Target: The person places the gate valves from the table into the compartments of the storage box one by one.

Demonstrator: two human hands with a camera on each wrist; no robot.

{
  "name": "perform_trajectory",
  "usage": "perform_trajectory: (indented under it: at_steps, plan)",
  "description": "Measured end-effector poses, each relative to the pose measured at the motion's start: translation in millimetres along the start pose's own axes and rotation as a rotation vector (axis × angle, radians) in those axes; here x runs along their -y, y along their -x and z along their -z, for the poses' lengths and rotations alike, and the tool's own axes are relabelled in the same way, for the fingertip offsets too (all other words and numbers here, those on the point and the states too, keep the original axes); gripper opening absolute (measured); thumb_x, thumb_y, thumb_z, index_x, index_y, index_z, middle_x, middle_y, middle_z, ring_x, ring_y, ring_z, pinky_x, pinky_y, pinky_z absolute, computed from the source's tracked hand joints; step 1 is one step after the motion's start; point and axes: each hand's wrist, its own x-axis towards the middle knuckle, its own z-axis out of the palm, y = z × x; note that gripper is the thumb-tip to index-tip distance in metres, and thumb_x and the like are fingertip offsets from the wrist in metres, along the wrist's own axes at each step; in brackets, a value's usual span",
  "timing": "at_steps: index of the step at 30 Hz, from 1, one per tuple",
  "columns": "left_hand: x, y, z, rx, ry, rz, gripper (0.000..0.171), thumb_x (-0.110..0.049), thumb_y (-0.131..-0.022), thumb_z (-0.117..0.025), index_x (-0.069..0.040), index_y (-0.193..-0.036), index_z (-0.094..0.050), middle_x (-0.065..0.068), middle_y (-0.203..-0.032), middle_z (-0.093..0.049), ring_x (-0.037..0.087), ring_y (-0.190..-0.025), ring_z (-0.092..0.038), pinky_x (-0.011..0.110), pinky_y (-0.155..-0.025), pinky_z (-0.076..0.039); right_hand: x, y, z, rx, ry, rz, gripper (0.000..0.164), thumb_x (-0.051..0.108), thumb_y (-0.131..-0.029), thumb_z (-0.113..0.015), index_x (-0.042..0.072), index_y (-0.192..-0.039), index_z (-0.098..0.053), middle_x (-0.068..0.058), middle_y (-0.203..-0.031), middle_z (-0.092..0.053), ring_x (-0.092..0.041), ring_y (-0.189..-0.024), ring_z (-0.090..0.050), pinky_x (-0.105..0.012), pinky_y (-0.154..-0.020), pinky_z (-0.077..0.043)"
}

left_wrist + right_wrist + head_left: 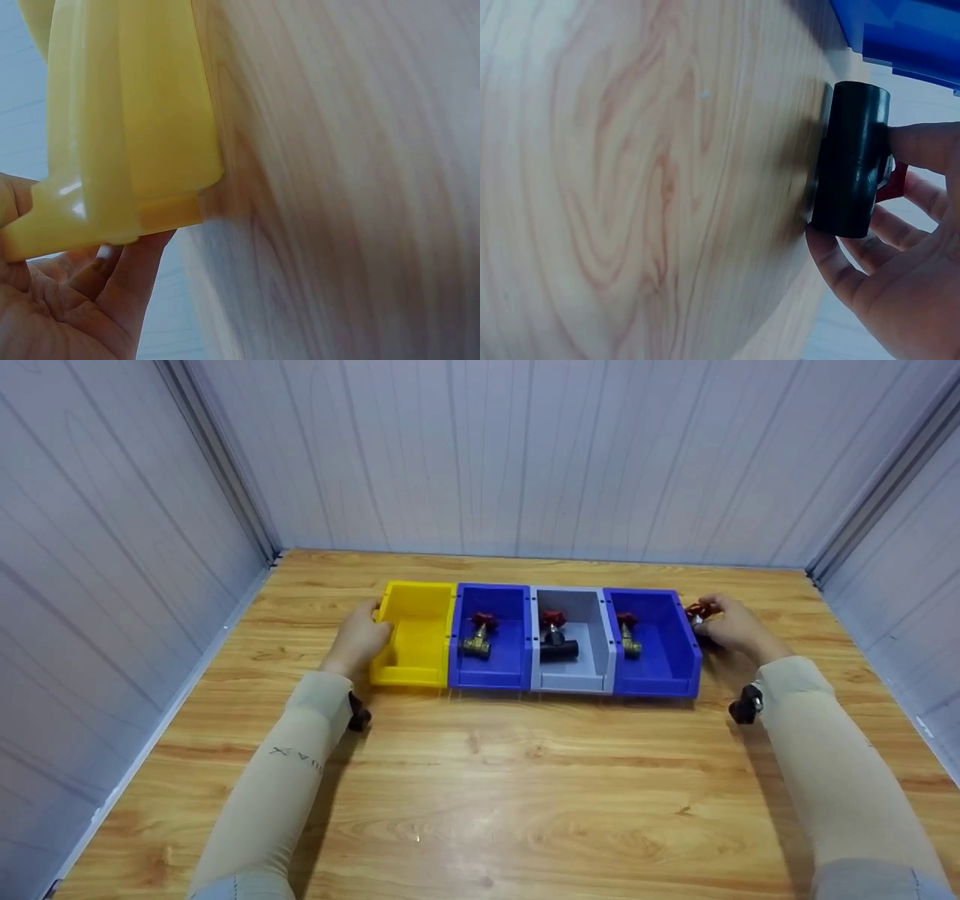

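My left hand [358, 639] grips the left wall of the yellow bin [411, 676], thumb over the rim and fingers along the outside. In the left wrist view the same yellow bin [97, 150] fills the upper left. Just beyond the right end of the bin row, my right hand [741, 631] holds a valve with a red handwheel and a black tubular body. The right wrist view shows this valve [851, 161] between thumb and fingers, low over the table, its handwheel partly hidden by the fingers.
Joined to the yellow bin are a blue bin [491, 679] with a brass valve [477, 645], a grey bin [571, 682] with a black valve [559, 648], and another blue bin [656, 687] with a brass valve [630, 646]. Panelled walls [487, 457] border the wooden table [480, 787].
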Motion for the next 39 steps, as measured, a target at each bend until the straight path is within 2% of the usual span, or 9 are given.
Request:
perform_trajectory:
  at_steps: [5,9,12,20,22,25,29,33,39]
  plan:
    - [0.9,-1.0,-0.1,0.001,0.015,0.012,0.062,-0.014,-0.111,-0.045,-0.012,-0.171,-0.031,0.014,-0.173,-0.04,0.032,-0.153,-0.044,0.054,-0.128,-0.036,-0.3,1.5,-0.2,-0.005,-0.017,-0.014,0.056,0.004,-0.102,-0.059,-0.022,-0.145,-0.034,-0.046,-0.146,-0.043,-0.055,-0.137,-0.043,-0.063,-0.118,-0.033]
    - [1.5,-1.8,0.5,-0.004,-0.033,0.0,0.063,-0.015,-0.11,-0.044,-0.01,-0.171,-0.03,0.017,-0.172,-0.04,0.035,-0.153,-0.045,0.055,-0.127,-0.038,0.4,2.5,0.0,0.003,-0.035,-0.016,0.055,0.002,-0.1,-0.062,-0.024,-0.14,-0.034,-0.047,-0.143,-0.044,-0.055,-0.135,-0.045,-0.061,-0.118,-0.034]
    - [1.7,-2.8,1.1,-0.008,-0.068,-0.007,0.063,-0.015,-0.11,-0.044,-0.009,-0.171,-0.03,0.018,-0.171,-0.041,0.036,-0.153,-0.045,0.056,-0.126,-0.04,1.9,3.2,0.3,0.019,-0.022,-0.021,0.057,0.003,-0.1,-0.063,-0.025,-0.141,-0.035,-0.049,-0.144,-0.045,-0.057,-0.135,-0.047,-0.061,-0.118,-0.036]
    - [0.7,-3.8,0.0,-0.008,-0.06,0.017,0.063,-0.016,-0.111,-0.044,-0.011,-0.172,-0.028,0.017,-0.174,-0.037,0.035,-0.157,-0.041,0.056,-0.128,-0.037,3.5,3.0,3.0,0.063,0.039,-0.033,0.057,0.006,-0.102,-0.063,-0.024,-0.146,-0.043,-0.048,-0.147,-0.049,-0.059,-0.138,-0.049,-0.064,-0.119,-0.039]
    - [0.5,-3.7,0.1,-0.007,-0.056,0.026,0.063,-0.016,-0.112,-0.044,-0.011,-0.173,-0.027,0.016,-0.175,-0.036,0.034,-0.158,-0.04,0.056,-0.128,-0.037,3.6,3.1,4.2,0.066,0.053,-0.035,0.055,0.008,-0.102,-0.066,-0.023,-0.144,-0.047,-0.047,-0.145,-0.053,-0.055,-0.133,-0.054,-0.055,-0.113,-0.047]
    - [-0.2,-3.3,0.4,-0.012,-0.05,0.039,0.064,-0.016,-0.112,-0.044,-0.012,-0.173,-0.026,0.015,-0.176,-0.034,0.034,-0.159,-0.038,0.055,-0.129,-0.035,4.0,4.0,6.8,0.084,0.043,-0.055,0.051,0.009,-0.101,-0.069,-0.02,-0.139,-0.051,-0.042,-0.133,-0.06,-0.039,-0.104,-0.066,-0.038,-0.088,-0.055]
    - [-0.4,-1.7,0.7,-0.011,-0.039,0.034,0.065,-0.016,-0.112,-0.044,-0.011,-0.173,-0.026,0.015,-0.176,-0.034,0.033,-0.16,-0.036,0.056,-0.13,-0.033,5.2,5.8,10.0,0.144,-0.023,-0.104,0.046,0.009,-0.102,-0.068,-0.015,-0.135,-0.048,-0.019,-0.109,-0.062,-0.011,-0.069,-0.051,-0.025,-0.06,-0.045]
    - [0.4,-1.7,1.5,-0.003,-0.035,0.017,0.063,-0.014,-0.111,-0.044,-0.01,-0.172,-0.028,0.016,-0.175,-0.037,0.033,-0.159,-0.039,0.055,-0.13,-0.034,6.0,7.1,11.1,0.19,-0.053,-0.139,0.043,0.013,-0.104,-0.068,-0.011,-0.133,-0.047,-0.003,-0.095,-0.055,-0.006,-0.06,-0.042,-0.025,-0.055,-0.042]
    - [0.3,-2.8,1.5,-0.005,-0.037,0.007,0.062,-0.014,-0.11,-0.045,-0.008,-0.171,-0.032,0.017,-0.171,-0.041,0.034,-0.153,-0.044,0.055,-0.127,-0.038,8.5,11.6,12.7,0.209,-0.034,-0.171,0.049,0.017,-0.104,-0.069,-0.01,-0.137,-0.046,-0.003,-0.096,-0.054,-0.008,-0.063,-0.048,-0.029,-0.059,-0.05]
